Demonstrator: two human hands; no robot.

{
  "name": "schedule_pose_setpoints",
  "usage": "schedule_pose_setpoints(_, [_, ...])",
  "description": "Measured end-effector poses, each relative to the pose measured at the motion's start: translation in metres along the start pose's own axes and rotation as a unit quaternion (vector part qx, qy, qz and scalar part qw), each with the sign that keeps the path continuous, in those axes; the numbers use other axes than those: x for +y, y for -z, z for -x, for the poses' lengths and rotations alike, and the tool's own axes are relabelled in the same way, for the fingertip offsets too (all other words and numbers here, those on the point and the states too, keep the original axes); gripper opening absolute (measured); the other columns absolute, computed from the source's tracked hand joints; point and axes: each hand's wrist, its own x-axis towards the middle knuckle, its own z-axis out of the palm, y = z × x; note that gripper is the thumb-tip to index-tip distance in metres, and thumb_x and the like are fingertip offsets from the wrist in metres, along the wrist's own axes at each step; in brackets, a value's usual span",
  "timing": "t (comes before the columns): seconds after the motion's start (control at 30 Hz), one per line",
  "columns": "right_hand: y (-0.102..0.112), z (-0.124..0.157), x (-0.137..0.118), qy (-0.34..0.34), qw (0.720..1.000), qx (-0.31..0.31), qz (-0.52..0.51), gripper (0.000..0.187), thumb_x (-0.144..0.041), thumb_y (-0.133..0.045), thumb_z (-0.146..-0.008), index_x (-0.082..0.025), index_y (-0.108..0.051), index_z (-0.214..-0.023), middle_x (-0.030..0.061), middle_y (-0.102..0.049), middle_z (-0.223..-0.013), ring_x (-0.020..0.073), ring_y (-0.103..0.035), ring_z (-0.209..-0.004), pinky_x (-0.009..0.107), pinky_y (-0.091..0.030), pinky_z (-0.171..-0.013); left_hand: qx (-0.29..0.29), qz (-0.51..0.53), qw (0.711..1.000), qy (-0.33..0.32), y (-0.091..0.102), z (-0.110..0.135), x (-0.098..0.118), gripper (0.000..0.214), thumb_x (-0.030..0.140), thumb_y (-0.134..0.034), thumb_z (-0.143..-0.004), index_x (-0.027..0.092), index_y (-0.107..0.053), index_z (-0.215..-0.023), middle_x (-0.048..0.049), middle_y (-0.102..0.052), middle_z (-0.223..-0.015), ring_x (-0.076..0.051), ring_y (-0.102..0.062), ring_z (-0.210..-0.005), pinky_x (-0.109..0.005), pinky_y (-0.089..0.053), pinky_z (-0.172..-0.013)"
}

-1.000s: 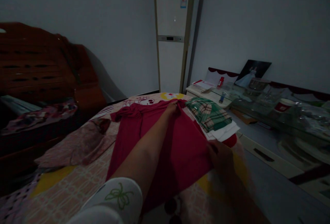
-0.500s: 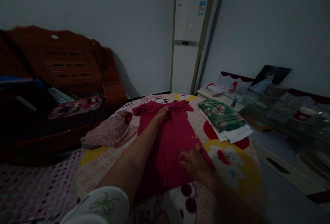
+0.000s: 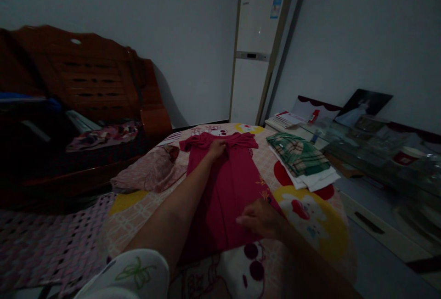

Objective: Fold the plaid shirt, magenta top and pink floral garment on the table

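A magenta short-sleeved shirt [image 3: 237, 184] lies spread on the round table's cartoon-print cloth [image 3: 127, 225], collar end away from me, with an embroidered pattern by its right edge. My left hand [image 3: 217, 149] reaches to the middle of its neckline, fingers closed on the fabric there. Over the lower right part of the shirt is my right hand [image 3: 262, 218], its fingers curled together. Whatever they may hold is hidden. A crumpled pale pink garment [image 3: 148, 172] lies left of the shirt. To the right, a green plaid garment [image 3: 298, 152] rests folded on white cloth [image 3: 322, 179].
A wooden bench [image 3: 93, 78] with a floral cloth [image 3: 103, 137] stands at the left. Along the right is a glass-topped cabinet [image 3: 365, 152] with papers, a small red bottle [image 3: 313, 116] and a photo [image 3: 365, 106]. A tall white appliance [image 3: 253, 87] fills the corner. A woven seat [image 3: 51, 239] is lower left.
My left hand stays at the neckline. My right hand has shifted slightly, with its fingers a little lower on the shirt. The view has moved slightly.
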Motion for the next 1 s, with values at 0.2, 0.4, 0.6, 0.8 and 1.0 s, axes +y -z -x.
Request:
schedule_pose_setpoints(0.2, [0.012,0.001,0.02,0.018,0.999,0.025,-0.035,0.032,-0.036,-0.062,-0.082,-0.017,-0.059,-0.056,-0.0029,-0.053,-0.046,0.0081,-0.046,-0.043,0.02,-0.028,-0.044,-0.067,-0.293,0.948,-0.102,-0.017,0.034,0.015,0.04,0.026,-0.054,-0.088,0.021,-0.065,-0.126,-0.0096,-0.065,-0.13,-0.027,-0.054,-0.127,-0.038,-0.041,-0.11])
schedule_pose_setpoints(0.4, [0.016,0.001,0.023,-0.026,0.996,0.009,-0.082,0.016,-0.031,-0.066,-0.074,-0.017,-0.063,-0.068,-0.0035,-0.057,-0.049,0.0088,-0.05,-0.041,0.018,-0.031,-0.04,-0.216,-0.464,0.849,-0.133,-0.041,0.082,-0.005,0.063,0.047,-0.046,-0.096,0.016,-0.037,-0.15,-0.0176,-0.031,-0.159,-0.031,-0.027,-0.148,-0.048,-0.022,-0.119])
schedule_pose_setpoints(0.6, [0.036,-0.005,0.042,-0.1,0.982,0.124,-0.104,0.01,-0.025,-0.064,-0.071,-0.017,-0.059,-0.068,-0.0053,-0.053,-0.047,0.0086,-0.047,-0.039,0.018,-0.034,-0.038,-0.24,-0.485,0.833,-0.115,-0.028,0.088,-0.006,0.075,0.059,-0.045,-0.093,0.019,-0.029,-0.154,-0.0201,-0.022,-0.161,-0.034,-0.019,-0.15,-0.051,-0.02,-0.118])
schedule_pose_setpoints(0.8, [0.033,0.002,0.044,-0.115,0.978,0.123,-0.123,0.014,-0.028,-0.067,-0.072,-0.017,-0.059,-0.07,-0.0062,-0.052,-0.047,0.008,-0.045,-0.038,0.019,-0.033,-0.039,-0.253,-0.446,0.849,-0.125,-0.007,0.103,0.0,0.093,0.067,-0.06,-0.081,0.017,-0.031,-0.154,-0.0218,-0.023,-0.161,-0.035,-0.022,-0.149,-0.045,-0.024,-0.118])
schedule_pose_setpoints(1.0, [0.013,0.013,0.023,-0.039,0.999,0.025,0.01,0.016,-0.023,-0.076,-0.067,-0.016,-0.062,-0.065,-0.0046,-0.056,-0.054,0.0087,-0.049,-0.051,0.021,-0.031,-0.05,-0.264,-0.456,0.844,-0.102,0.004,0.123,0.0,0.097,0.066,-0.064,-0.078,0.019,-0.029,-0.156,-0.0207,-0.019,-0.162,-0.037,-0.018,-0.15,-0.051,-0.017,-0.119])
